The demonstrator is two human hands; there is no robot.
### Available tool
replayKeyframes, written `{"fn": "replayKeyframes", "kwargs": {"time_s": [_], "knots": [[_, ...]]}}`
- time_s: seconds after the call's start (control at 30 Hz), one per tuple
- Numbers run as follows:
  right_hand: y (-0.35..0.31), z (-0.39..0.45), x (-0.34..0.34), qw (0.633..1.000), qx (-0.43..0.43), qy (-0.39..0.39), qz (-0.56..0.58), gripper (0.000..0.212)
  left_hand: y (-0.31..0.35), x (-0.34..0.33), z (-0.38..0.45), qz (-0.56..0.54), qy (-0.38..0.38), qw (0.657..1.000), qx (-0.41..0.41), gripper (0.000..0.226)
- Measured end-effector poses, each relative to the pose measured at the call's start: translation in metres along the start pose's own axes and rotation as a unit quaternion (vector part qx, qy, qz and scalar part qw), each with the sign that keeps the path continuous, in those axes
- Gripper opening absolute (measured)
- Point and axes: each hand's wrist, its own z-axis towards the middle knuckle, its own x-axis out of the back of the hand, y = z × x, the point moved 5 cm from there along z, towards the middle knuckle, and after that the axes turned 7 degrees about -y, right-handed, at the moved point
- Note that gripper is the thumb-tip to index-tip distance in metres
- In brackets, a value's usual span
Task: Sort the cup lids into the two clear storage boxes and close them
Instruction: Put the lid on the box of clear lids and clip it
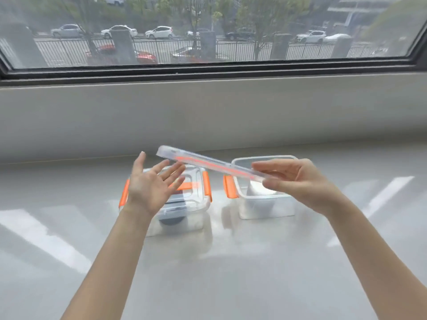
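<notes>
Head view: two bare arms reach over a pale glossy bench (69, 227) under a window (208, 31).
Right hand (298, 181): fingers (272, 167) pinched on the near end of a clear box lid (208, 166); thumb under, other fingers on top.
Box lid: tilted, far end higher and off to the left of the right fingers, above both boxes; orange strip shows along it.
Left hand (150, 183): palm up, fingers (172, 172) spread wide, holding nothing; fingertips just below the raised end of the lid, contact unclear.
Left box (196, 204): under and behind the left fingers, already lidded, orange latches (207, 185) down at both sides; dark round cup lid (172, 219) visible inside.
Right box (265, 206): below the right fingers, top uncovered, orange latch (230, 187) hanging on its left side; pale round shape (258, 192) inside, too blurred to name.
Boxes: side by side, apart.
</notes>
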Motion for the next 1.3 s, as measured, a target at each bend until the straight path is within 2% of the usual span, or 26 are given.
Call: {"fn": "replayKeyframes", "kwargs": {"time_s": [0.13,0.23,0.3,0.4,0.5,0.67,0.8,0.9,1.0,1.07,1.17,1.23,1.3], "knots": [[0.020,-0.013,0.033,0.977,-0.045,0.000,-0.209,0.042,-0.032,-0.029,0.030,0.079,-0.006,0.997,0.006,0.029],[0.046,-0.018,0.058,0.945,-0.061,-0.001,-0.322,0.039,-0.069,-0.042,0.051,0.177,0.047,0.983,0.001,0.044],[0.064,-0.019,0.074,0.926,-0.069,-0.007,-0.370,0.039,-0.092,-0.052,0.065,0.246,0.050,0.968,-0.008,0.052],[0.086,-0.018,0.096,0.908,-0.080,-0.011,-0.411,0.037,-0.114,-0.066,0.079,0.313,0.030,0.949,-0.034,0.039],[0.103,-0.015,0.113,0.909,-0.086,-0.010,-0.408,0.035,-0.128,-0.077,0.089,0.372,0.049,0.926,-0.046,0.031],[0.122,-0.007,0.124,0.915,-0.101,-0.022,-0.390,0.032,-0.137,-0.081,0.101,0.495,0.104,0.861,-0.055,0.031],[0.130,-0.005,0.128,0.925,-0.101,-0.032,-0.366,0.029,-0.146,-0.074,0.102,0.533,0.128,0.835,-0.049,0.031],[0.133,-0.004,0.130,0.939,-0.112,-0.030,-0.324,0.022,-0.150,-0.069,0.101,0.537,0.135,0.831,-0.049,0.028],[0.138,-0.004,0.130,0.948,-0.136,-0.046,-0.283,0.014,-0.149,-0.070,0.099,0.580,0.135,0.801,-0.066,0.024],[0.139,0.000,0.134,0.959,-0.133,-0.004,-0.252,0.013,-0.147,-0.070,0.099,0.602,0.141,0.782,-0.075,0.026],[0.143,0.008,0.152,0.942,-0.117,0.131,-0.287,0.021,-0.147,-0.066,0.099,0.572,0.172,0.801,-0.040,0.049],[0.157,0.011,0.164,0.927,-0.196,0.175,-0.268,0.043,-0.150,-0.061,0.099,0.533,0.190,0.824,-0.007,0.061],[0.179,0.007,0.171,0.917,-0.315,0.191,-0.154,0.061,-0.157,-0.051,0.099,0.464,0.212,0.859,0.045,0.066]]}}
